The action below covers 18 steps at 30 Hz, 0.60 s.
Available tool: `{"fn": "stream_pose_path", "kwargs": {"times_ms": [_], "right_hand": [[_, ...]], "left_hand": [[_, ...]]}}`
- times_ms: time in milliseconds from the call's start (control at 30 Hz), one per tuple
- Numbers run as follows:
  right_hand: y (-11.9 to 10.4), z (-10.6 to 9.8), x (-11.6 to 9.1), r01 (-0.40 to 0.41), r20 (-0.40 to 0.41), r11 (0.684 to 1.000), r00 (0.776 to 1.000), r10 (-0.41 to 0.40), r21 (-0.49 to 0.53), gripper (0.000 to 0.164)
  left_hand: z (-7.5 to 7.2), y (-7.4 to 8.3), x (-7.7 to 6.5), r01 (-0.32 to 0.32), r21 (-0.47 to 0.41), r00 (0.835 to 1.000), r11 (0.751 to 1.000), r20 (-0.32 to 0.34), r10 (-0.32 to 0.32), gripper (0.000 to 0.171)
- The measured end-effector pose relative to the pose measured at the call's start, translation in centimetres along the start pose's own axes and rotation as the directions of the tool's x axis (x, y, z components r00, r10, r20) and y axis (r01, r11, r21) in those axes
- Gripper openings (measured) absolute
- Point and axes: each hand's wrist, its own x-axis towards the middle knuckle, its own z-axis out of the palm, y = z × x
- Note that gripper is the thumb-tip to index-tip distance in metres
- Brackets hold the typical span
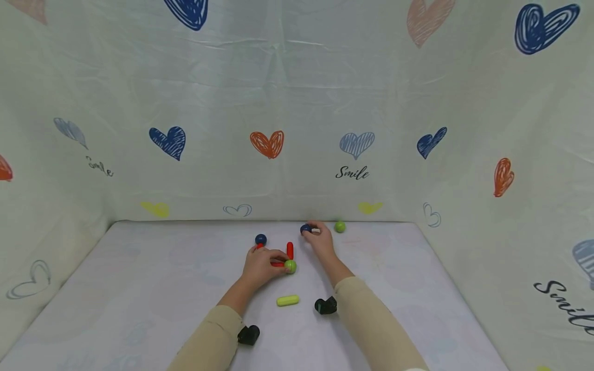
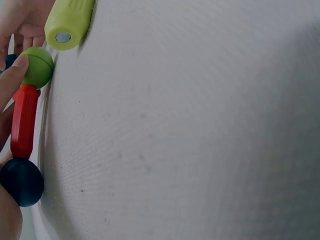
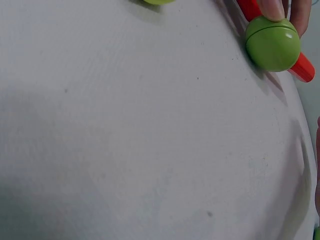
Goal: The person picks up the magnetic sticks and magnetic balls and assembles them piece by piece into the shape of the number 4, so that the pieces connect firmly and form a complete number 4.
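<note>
My left hand (image 1: 261, 268) holds a green ball (image 1: 290, 266), with a fingertip on it in the left wrist view. A red rod (image 1: 278, 265) runs from that ball under my fingers, and a second red rod (image 1: 290, 250) points away from it. In the left wrist view a red rod (image 2: 24, 121) links the green ball to a blue ball (image 2: 22, 182); my fingers partly hide this side. Farther back, my right hand (image 1: 320, 241) pinches another blue ball (image 1: 305, 229) between thumb and fingers, near the table's far edge.
A lime-yellow rod (image 1: 287, 300) lies on the white table (image 1: 153, 288) between my forearms, its end showing a metal disc. To the right of my right hand sits a loose green ball (image 1: 340, 226). Behind the table hangs a heart-print curtain (image 1: 315, 103).
</note>
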Motion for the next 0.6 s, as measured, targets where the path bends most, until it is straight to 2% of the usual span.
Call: {"fn": "stream_pose_path", "kwargs": {"times_ms": [267, 600], "right_hand": [[0.1, 0.8, -0.2, 0.009, 0.060, 0.997, 0.998, -0.013, 0.074, 0.031], [-0.1, 1.5, -0.1, -0.040, 0.097, 0.992, 0.995, 0.029, 0.117, 0.032]], "left_hand": [[0.0, 0.0, 0.0, 0.005, -0.007, 1.000, 1.000, 0.000, -0.005, 0.024], [0.1, 0.0, -0.1, 0.018, -0.003, 1.000, 1.000, 0.005, -0.018, 0.023]]}}
